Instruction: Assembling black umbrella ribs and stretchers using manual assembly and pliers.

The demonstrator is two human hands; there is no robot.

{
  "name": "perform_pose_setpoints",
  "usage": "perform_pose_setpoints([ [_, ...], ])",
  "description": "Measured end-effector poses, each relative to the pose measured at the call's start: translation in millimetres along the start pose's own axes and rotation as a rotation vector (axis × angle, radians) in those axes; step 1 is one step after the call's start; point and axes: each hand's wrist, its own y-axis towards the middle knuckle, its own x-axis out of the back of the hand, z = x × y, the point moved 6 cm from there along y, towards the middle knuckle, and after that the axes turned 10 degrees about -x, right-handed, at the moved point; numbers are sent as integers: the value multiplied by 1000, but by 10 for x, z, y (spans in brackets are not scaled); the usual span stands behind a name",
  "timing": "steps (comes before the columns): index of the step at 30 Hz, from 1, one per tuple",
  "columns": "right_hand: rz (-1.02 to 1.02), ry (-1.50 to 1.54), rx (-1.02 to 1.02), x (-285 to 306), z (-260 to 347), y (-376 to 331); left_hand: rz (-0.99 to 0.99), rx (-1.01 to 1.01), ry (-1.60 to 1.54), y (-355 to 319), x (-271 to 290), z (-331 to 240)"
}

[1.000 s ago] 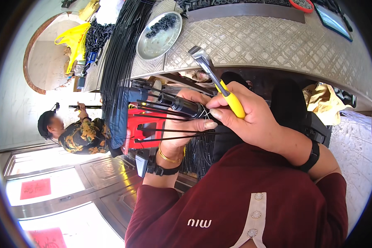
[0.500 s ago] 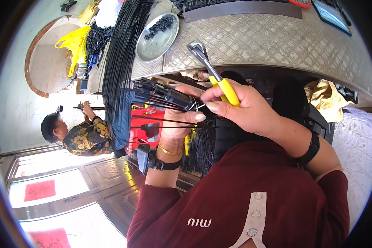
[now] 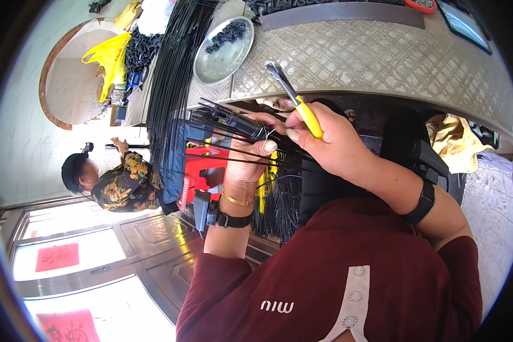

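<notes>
My left hand (image 3: 246, 157) is closed around a bundle of black tubular parts (image 3: 239, 122) and thin black rods, its thumb against their near end. A thin white tie or wire (image 3: 269, 133) sticks out at that end. Close beside it, my right hand (image 3: 333, 139) grips yellow-handled pincers (image 3: 309, 118), whose metal head points up and to the left. The thumb and forefinger of this hand come together near the white strand; whether they pinch it is hard to see.
Ahead runs a patterned table (image 3: 336, 60) with a metal bowl (image 3: 200, 64) of small black parts. A long sheaf of black rods (image 3: 174, 80) hangs over its left edge. A red stool (image 3: 202, 171) stands below at left. Another person (image 3: 122, 182) works farther left.
The pincers have turned in my right hand, so one handle now hides the other. My left hand and the bundle have shifted only slightly. The other person's hand has opened.
</notes>
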Motion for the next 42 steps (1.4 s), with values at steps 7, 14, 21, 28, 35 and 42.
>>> perform_pose_setpoints([
  [7,39,-142,93,-22,-29,-59,124,-84,-12,2,-88,-53],
  [14,109,-192,118,-45,66,-142,112,-70,58,-101,-138,-118],
  [21,90,-309,167,-45,139,-236,157,-86,56,-97,-220,-145],
  [28,66,-326,213,-20,219,-278,161,-88,90,-167,-92,-104],
  [35,67,-272,228,-22,207,-287,162,-41,124,-157,-249,-160],
  [42,128,-217,178,-28,134,-260,203,-49,109,-139,-317,-185],
])
